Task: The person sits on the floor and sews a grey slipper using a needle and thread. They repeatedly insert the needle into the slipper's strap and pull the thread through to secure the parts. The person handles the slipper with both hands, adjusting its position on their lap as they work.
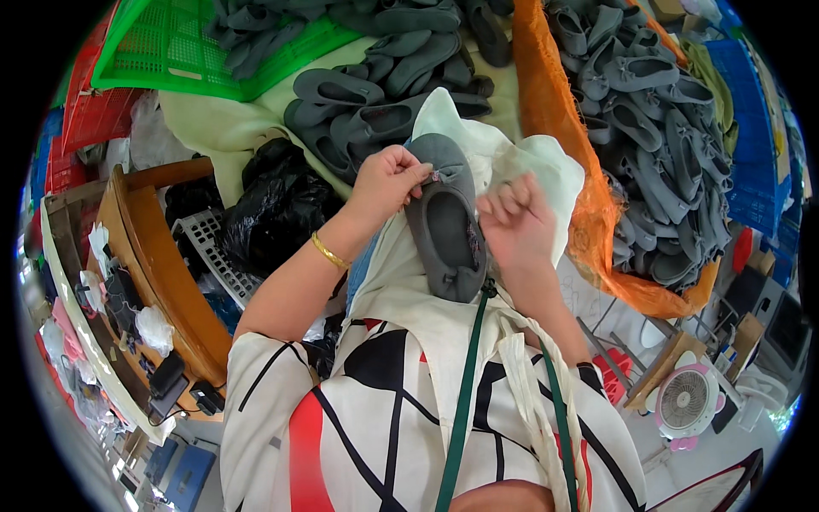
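A dark grey fabric slip-on shoe [445, 256] with a small bow at its toe lies on my lap over pale cloth [388, 277], toe pointing away from me. My left hand [388, 183] pinches the shoe beside the bow, thumb and forefinger together. Close to the shoe's right side is my right hand [518, 218], its fingers curled in and slightly blurred. Whether anything thin is between those fingers cannot be made out. White cloth [546, 175] spreads under and beyond the right hand. A green cord [465, 405] hangs down my front.
Similar grey shoes [375, 124] are heaped ahead on pale fabric, with more in an orange sack [589, 230] at the right. A green crate [162, 51] stands far left. Black plastic bags [277, 205] and a wooden drawer [162, 282] are at the left; a fan [687, 399] is at the lower right.
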Available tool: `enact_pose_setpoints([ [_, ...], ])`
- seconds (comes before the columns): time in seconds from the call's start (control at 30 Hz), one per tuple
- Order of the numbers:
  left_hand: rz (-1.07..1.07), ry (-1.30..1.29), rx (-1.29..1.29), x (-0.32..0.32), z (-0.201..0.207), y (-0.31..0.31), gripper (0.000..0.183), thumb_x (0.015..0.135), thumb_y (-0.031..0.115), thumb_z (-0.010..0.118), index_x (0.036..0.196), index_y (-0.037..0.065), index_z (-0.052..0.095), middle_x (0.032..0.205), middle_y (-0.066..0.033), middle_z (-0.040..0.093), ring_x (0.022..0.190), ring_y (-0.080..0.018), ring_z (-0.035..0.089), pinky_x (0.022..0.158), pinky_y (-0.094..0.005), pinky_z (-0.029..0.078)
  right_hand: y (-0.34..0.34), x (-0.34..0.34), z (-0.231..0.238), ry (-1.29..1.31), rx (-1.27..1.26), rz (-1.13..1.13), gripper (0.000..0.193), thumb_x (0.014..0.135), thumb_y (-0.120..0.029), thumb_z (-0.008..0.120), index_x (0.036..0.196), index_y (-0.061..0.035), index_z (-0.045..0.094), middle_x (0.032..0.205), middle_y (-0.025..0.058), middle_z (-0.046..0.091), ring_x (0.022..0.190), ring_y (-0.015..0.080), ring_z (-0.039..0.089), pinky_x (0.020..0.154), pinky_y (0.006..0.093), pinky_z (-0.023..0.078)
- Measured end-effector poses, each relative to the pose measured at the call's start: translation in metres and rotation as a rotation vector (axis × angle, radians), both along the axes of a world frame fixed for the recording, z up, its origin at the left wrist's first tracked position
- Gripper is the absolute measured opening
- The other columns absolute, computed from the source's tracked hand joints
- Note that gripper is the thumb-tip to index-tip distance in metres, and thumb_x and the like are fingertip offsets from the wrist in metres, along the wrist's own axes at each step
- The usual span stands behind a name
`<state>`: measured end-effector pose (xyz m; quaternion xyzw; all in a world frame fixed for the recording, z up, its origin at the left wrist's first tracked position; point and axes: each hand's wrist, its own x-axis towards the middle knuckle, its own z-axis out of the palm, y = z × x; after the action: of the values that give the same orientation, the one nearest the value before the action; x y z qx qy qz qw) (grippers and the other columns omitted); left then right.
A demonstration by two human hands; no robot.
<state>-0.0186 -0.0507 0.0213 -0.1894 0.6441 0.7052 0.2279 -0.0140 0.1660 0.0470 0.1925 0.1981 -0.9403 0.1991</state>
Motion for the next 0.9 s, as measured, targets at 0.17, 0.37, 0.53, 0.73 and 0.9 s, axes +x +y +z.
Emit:
enact_pose_setpoints([
  [0.17, -0.014, -0.033, 0.080, 0.004, -0.007, 0.000, 0.019, 0.093, 0.023, 0.071, 0.086, 0.007, 0.062, 0.071, 0.0004, 0.064, 0.055, -0.0034, 0.053, 0.047, -0.0193, 0.041, 0.016, 0.022, 0.009, -0.068, 0.080, -0.069, 0.037, 0.106, -0.028, 0.044, 0.072, -0.0137, 0.039, 0.062, -0.0016, 0.032, 0.059, 0.0150, 0.032, 0.073, 0.0346, 0.038],
  [0.37, -0.245, 0.358, -0.348, 0.001, 0.002, -0.003, 0.015, 0.091, 0.017, 0.072, 0.095, 0.004, 0.064, 0.084, -0.0004, 0.065, 0.069, -0.0112, 0.059, 0.061, -0.0254, 0.046, 0.009, 0.021, 0.016, 0.082, 0.471, -0.137, 0.029, 0.106, -0.022, 0.047, 0.081, -0.0086, 0.051, 0.069, -0.0001, 0.048, 0.069, 0.0153, 0.048, 0.081, 0.0356, 0.044],
  [0.53, -0.306, 0.951, -0.798, 0.002, 0.026, 0.005, 0.017, 0.086, 0.008, 0.066, 0.102, 0.006, 0.066, 0.090, -0.0075, 0.061, 0.081, -0.0269, 0.060, 0.072, -0.0359, 0.050, 0.057, 0.061, 0.007, 0.330, 1.233, 0.058, 0.022, 0.104, -0.017, 0.052, 0.091, -0.0010, 0.061, 0.079, 0.0024, 0.061, 0.075, 0.0124, 0.057, 0.077, 0.0286, 0.048],
  [0.73, -0.407, 0.588, -0.653, 0.004, 0.034, 0.014, 0.025, 0.083, 0.024, 0.071, 0.097, 0.005, 0.062, 0.087, -0.0104, 0.062, 0.081, -0.0310, 0.062, 0.071, -0.0408, 0.051, 0.140, 0.107, 0.002, 0.232, 1.548, 0.412, 0.017, 0.101, -0.013, 0.056, 0.098, 0.0018, 0.063, 0.080, 0.0022, 0.062, 0.075, 0.0105, 0.059, 0.071, 0.0264, 0.049],
  [0.9, -0.526, 0.406, -0.906, -0.007, 0.057, 0.039, 0.041, 0.085, 0.043, 0.071, 0.095, 0.005, 0.060, 0.079, -0.0113, 0.063, 0.073, -0.0302, 0.063, 0.067, -0.0396, 0.050, 0.124, 0.083, 0.008, 0.121, 1.295, 0.017, 0.016, 0.101, -0.011, 0.056, 0.105, 0.0028, 0.062, 0.083, 0.0032, 0.065, 0.074, 0.0103, 0.061, 0.073, 0.0253, 0.051],
])
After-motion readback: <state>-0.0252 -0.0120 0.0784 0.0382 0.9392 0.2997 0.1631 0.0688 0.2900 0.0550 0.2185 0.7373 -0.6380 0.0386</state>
